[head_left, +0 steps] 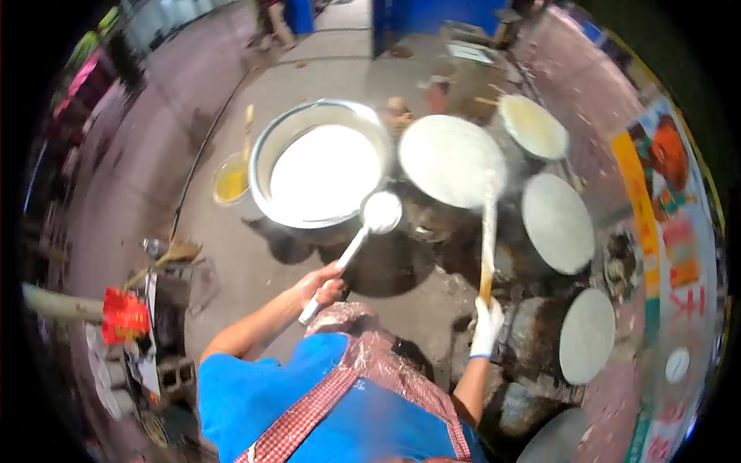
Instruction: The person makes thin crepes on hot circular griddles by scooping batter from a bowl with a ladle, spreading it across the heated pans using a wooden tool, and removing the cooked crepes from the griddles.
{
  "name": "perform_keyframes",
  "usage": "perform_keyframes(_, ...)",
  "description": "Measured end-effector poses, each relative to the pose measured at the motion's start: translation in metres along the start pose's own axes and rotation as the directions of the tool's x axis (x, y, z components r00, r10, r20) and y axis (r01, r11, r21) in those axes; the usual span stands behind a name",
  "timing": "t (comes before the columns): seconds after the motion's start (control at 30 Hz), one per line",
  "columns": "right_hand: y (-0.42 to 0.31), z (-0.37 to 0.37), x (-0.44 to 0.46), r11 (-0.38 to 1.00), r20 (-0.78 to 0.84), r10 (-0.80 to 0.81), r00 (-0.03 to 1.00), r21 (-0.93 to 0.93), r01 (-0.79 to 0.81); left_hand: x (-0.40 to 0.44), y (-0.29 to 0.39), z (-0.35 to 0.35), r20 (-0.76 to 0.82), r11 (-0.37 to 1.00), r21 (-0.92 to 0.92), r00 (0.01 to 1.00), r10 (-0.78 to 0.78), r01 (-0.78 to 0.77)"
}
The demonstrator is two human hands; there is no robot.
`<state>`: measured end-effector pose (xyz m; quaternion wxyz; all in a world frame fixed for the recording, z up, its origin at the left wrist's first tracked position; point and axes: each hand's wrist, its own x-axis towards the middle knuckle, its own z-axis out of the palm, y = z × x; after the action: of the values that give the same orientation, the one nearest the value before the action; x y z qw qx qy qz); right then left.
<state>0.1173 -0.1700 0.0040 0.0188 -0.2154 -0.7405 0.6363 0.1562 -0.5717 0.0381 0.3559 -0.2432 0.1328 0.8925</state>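
My left hand (320,285) is bare and wrapped around the handle of a ladle (383,212). White liquid fills the ladle's bowl, which is at the right rim of a large metal pot (262,197). The pot contains a pool of white batter-like liquid (328,170). In a white glove, my right hand (486,328) grips the wooden end of a long spreader (488,239). Its upper part is coated white, and its far end lies over a round flat surface (444,158) covered in white, right of the pot.
More pale round discs curve down the right side, including a yellowish one (532,126) and a grey-white one (559,224). A small container of yellow liquid (231,184) with a wooden-handled tool stands left of the pot. A printed banner (671,208) borders the far right.
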Motion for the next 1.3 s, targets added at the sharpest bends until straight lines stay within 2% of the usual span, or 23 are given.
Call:
perform_keyframes(0.03,-0.013,0.025,0.02,0.995,0.112,-0.05,0.992,-0.084,0.059,-0.009,0.016,-0.002,0.032,0.984,0.121,0.992,0.125,-0.128)
perform_keyframes(0.07,0.002,0.048,0.061,0.883,0.218,-0.228,0.949,-0.365,0.296,-0.015,0.037,-0.004,-0.065,0.949,0.198,0.963,0.262,-0.244)
perform_keyframes(0.1,-0.036,0.086,0.068,0.647,0.31,-0.355,0.882,-0.599,0.471,-0.02,0.063,-0.012,0.035,0.932,0.203,0.953,0.3,-0.3)
perform_keyframes(0.23,-0.127,0.241,0.092,0.324,0.55,-0.138,0.824,-0.761,0.562,0.013,0.18,-0.098,-0.094,0.863,0.397,0.922,0.376,-0.312)
perform_keyframes(0.27,-0.148,0.277,0.09,0.218,0.587,-0.038,0.809,-0.785,0.58,0.025,0.206,-0.113,-0.157,0.906,0.329,0.93,0.332,-0.267)
perform_keyframes(0.3,-0.132,0.313,0.103,0.087,0.6,0.031,0.8,-0.799,0.595,0.041,0.23,-0.139,-0.242,0.909,0.327,0.907,0.346,-0.26)
perform_keyframes(0.37,-0.101,0.368,0.108,-0.144,0.706,0.182,0.685,-0.67,0.728,0.098,0.274,-0.247,-0.558,0.952,0.301,0.801,0.216,-0.046)
perform_keyframes(0.43,-0.129,0.388,0.086,-0.116,0.761,0.097,0.642,-0.632,0.766,0.104,0.283,-0.25,-0.608,0.839,0.536,0.735,0.302,0.098)
perform_keyframes(0.47,-0.143,0.385,0.083,0.042,0.742,0.076,0.666,-0.67,0.741,0.102,0.282,-0.247,-0.622,0.759,0.627,0.699,0.352,0.175)
perform_keyframes(0.5,-0.13,0.379,0.089,0.136,0.676,0.103,0.73,-0.737,0.662,0.098,0.274,-0.244,-0.615,0.758,0.63,0.706,0.352,0.171)
perform_keyframes(0.57,-0.081,0.365,0.084,0.121,0.584,0.173,0.793,-0.812,0.571,0.096,0.272,-0.223,-0.571,0.733,0.667,0.724,0.386,0.136)
perform_keyframes(0.63,-0.051,0.357,0.061,0.135,0.595,0.191,0.781,-0.804,0.579,0.105,0.277,-0.211,-0.628,0.974,0.207,0.776,0.06,0.093)
perform_keyframes(0.7,-0.061,0.34,0.031,0.238,0.551,0.183,0.814,-0.828,0.507,0.077,0.28,-0.148,-0.581,0.988,-0.153,0.809,-0.089,-0.001)
perform_keyframes(0.77,-0.061,0.317,0.018,0.31,0.566,0.014,0.824,-0.786,0.535,0.031,0.282,-0.066,-0.582,0.988,-0.103,0.812,0.032,-0.113)
perform_keyframes(0.8,-0.072,0.311,0.011,0.341,0.549,-0.085,0.831,-0.768,0.542,0.013,0.285,-0.045,-0.477,0.988,-0.03,0.871,0.116,-0.148)
perform_keyframes(0.83,-0.087,0.306,0.001,0.376,0.529,-0.174,0.831,-0.744,0.552,-0.012,0.285,0.004,-0.538,0.975,0.059,0.816,0.21,-0.212)
perform_keyframes(0.9,-0.124,0.305,-0.001,0.477,0.506,-0.354,0.787,-0.626,0.617,-0.049,0.296,0.043,-0.296,0.968,-0.085,0.934,0.202,-0.236)
perform_keyframes(0.97,-0.158,0.308,0.006,0.503,0.412,-0.558,0.72,-0.522,0.689,-0.097,0.295,0.111,-0.206,0.926,0.148,0.905,0.372,-0.347)
perform_keyframes(1.03,-0.194,0.311,0.021,0.376,0.353,-0.731,0.585,-0.507,0.776,-0.125,0.295,0.148,-0.083,0.84,0.283,0.86,0.503,-0.464)
perform_keyframes(1.1,-0.235,0.315,0.031,0.37,0.302,-0.781,0.547,-0.481,0.795,-0.151,0.299,0.182,-0.033,0.785,0.341,0.828,0.559,-0.517)
perform_keyframes(1.17,-0.265,0.32,0.043,0.424,0.182,-0.834,0.521,-0.394,0.816,-0.177,0.309,0.21,0.097,0.601,0.553,0.761,0.641,-0.577)
perform_keyframes(1.27,-0.294,0.333,0.043,0.638,0.098,-0.75,0.654,-0.152,0.755,-0.196,0.336,0.231,0.327,0.226,0.742,0.635,0.7,-0.631)
perform_keyframes(1.3,-0.288,0.336,0.046,0.694,0.084,-0.71,0.699,-0.086,0.715,-0.191,0.336,0.232,0.3,0.151,0.77,0.56,0.772,-0.62)
